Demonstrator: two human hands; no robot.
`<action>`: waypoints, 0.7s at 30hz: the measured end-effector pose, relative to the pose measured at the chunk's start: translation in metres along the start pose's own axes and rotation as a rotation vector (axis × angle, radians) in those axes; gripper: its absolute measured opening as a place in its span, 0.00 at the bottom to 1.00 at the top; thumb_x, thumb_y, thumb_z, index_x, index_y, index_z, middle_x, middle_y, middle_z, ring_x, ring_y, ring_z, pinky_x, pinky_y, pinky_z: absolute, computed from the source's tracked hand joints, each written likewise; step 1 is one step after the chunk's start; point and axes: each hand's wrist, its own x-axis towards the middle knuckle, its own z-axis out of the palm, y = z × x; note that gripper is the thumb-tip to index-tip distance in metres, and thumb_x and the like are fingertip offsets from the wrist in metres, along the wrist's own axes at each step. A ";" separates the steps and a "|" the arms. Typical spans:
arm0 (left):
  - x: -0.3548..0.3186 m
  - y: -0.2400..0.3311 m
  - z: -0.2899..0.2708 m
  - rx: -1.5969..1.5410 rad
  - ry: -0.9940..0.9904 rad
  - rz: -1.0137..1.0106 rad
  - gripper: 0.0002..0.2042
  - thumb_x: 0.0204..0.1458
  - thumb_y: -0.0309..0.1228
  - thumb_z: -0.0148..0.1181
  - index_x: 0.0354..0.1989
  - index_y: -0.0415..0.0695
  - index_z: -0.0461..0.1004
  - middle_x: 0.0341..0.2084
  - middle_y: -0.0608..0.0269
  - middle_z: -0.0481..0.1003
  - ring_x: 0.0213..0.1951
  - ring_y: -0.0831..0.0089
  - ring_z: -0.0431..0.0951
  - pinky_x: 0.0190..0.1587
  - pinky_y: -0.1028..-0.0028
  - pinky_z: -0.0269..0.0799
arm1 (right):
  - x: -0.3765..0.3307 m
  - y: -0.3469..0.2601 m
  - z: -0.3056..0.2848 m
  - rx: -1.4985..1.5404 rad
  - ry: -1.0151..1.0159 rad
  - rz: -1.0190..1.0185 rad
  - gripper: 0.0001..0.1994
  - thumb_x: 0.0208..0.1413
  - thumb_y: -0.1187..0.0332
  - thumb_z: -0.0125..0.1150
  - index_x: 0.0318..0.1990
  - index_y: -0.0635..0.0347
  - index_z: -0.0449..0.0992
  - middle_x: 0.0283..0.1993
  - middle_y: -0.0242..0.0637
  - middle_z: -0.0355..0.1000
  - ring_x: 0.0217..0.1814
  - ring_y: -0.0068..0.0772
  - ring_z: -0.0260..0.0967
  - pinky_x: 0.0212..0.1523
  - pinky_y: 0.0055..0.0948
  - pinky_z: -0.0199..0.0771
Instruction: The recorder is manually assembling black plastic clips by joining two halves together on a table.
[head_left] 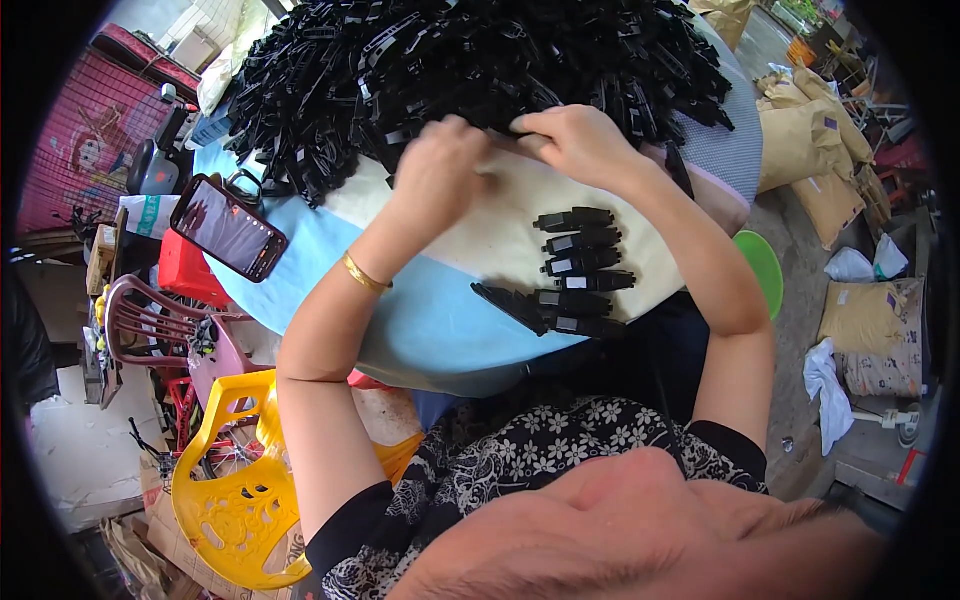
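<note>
Black plastic parts, slim and glossy with small grey patches, lie in a short row right of centre, and there's a huge heap of them across the top! The table wears blue and cream cloth; a phone at left, yellow chair lower left, brown sacks upper right. Most row pieces run lengthwise left to right; one slants down-right. Left hand and right hand meet the heap's edge, fingers bent; whether they're gripping anything, I can't tell.
</note>
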 end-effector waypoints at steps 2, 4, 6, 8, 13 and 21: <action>0.001 -0.014 -0.003 0.263 0.019 -0.094 0.07 0.38 0.24 0.58 0.29 0.43 0.71 0.31 0.59 0.70 0.38 0.60 0.71 0.36 0.65 0.70 | 0.008 -0.003 0.013 -0.124 0.003 -0.048 0.05 0.50 0.70 0.57 0.31 0.60 0.75 0.27 0.42 0.72 0.31 0.44 0.72 0.31 0.39 0.72; 0.000 -0.014 -0.001 0.290 0.008 -0.065 0.07 0.38 0.24 0.58 0.28 0.44 0.71 0.30 0.60 0.70 0.38 0.62 0.71 0.37 0.66 0.69 | 0.013 -0.004 0.029 -0.342 0.031 -0.124 0.05 0.48 0.68 0.59 0.27 0.59 0.73 0.26 0.40 0.72 0.31 0.43 0.72 0.31 0.37 0.73; 0.000 -0.012 0.000 0.317 -0.004 -0.036 0.07 0.38 0.24 0.58 0.28 0.45 0.71 0.30 0.62 0.70 0.39 0.63 0.71 0.37 0.68 0.68 | 0.014 -0.003 0.037 -0.357 0.066 -0.093 0.02 0.45 0.72 0.58 0.27 0.59 0.73 0.27 0.41 0.72 0.32 0.44 0.73 0.30 0.38 0.74; 0.001 -0.007 0.001 0.392 -0.087 -0.029 0.07 0.37 0.24 0.59 0.27 0.46 0.71 0.30 0.63 0.70 0.38 0.64 0.70 0.38 0.68 0.66 | 0.015 -0.006 0.040 -0.371 0.102 -0.060 0.03 0.42 0.76 0.56 0.26 0.60 0.73 0.27 0.43 0.73 0.32 0.46 0.74 0.29 0.38 0.75; 0.002 0.001 -0.008 0.098 -0.074 0.103 0.13 0.32 0.25 0.64 0.31 0.46 0.72 0.30 0.64 0.70 0.39 0.62 0.70 0.40 0.65 0.66 | 0.015 -0.007 0.028 -0.269 0.051 0.018 0.06 0.42 0.69 0.63 0.25 0.59 0.73 0.27 0.40 0.71 0.32 0.44 0.72 0.32 0.38 0.73; 0.004 0.012 0.027 -0.210 0.083 0.301 0.15 0.44 0.29 0.60 0.42 0.45 0.74 0.34 0.62 0.74 0.39 0.63 0.73 0.43 0.67 0.67 | -0.035 0.003 -0.040 0.360 -0.283 0.415 0.03 0.41 0.76 0.57 0.26 0.67 0.72 0.27 0.36 0.72 0.24 0.22 0.68 0.24 0.24 0.66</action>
